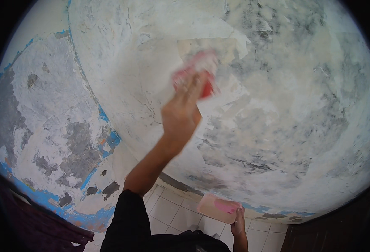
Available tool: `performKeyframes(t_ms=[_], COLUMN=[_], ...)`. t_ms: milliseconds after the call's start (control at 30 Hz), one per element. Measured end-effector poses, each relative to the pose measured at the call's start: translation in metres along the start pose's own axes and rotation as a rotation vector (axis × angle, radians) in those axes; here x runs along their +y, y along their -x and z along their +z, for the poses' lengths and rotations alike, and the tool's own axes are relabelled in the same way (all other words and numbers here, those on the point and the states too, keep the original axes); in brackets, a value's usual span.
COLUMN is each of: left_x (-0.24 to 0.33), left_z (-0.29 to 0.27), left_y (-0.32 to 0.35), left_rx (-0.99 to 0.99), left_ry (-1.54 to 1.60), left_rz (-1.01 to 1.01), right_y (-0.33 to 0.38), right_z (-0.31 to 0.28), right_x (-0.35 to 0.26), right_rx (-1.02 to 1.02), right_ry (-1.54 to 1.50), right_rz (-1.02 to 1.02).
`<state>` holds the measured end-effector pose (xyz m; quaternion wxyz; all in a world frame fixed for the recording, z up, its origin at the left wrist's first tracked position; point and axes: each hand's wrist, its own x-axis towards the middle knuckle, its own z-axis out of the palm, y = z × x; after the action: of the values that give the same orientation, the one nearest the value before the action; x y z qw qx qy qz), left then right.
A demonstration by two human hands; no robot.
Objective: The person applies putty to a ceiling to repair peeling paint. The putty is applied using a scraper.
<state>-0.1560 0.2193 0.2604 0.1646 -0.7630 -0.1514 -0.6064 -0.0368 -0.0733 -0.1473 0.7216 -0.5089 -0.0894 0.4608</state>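
The rough wall, smeared white and cream over mottled grey, with flaking blue paint, stands above smooth, pale floor tiles. Of the hands, the left hand clasps a flat red-and-white tool, motion-blurred, at the wall, while the right hand grips one end of a shallow rectangular pink container held lower, above the tiles.

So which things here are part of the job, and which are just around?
In use:
red tool, blurred, in the left hand
pink container in the right hand
patchy wall

Just around:
purple cloth, lower left
dark brown panel, lower right
tiled floor
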Motion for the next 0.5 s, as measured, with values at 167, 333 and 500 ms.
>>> performKeyframes(t_ms=[167,333,500], left_x=[0.044,0.021,0.042], left_z=[-0.01,0.001,0.051], left_y=[0.074,0.05,0.114], left_rx=[-0.318,0.002,-0.181], left_ry=[0.196,0.124,-0.065], left_rz=[0.076,0.107,0.138], right_y=[0.007,0.006,-0.001], right_z=[-0.006,-0.009,-0.008], right_x=[-0.004,-0.011,-0.01], right_rx=[0.022,0.021,0.006], right_ry=[-0.02,-0.009,0.05], right_rz=[-0.011,-0.05,-0.04])
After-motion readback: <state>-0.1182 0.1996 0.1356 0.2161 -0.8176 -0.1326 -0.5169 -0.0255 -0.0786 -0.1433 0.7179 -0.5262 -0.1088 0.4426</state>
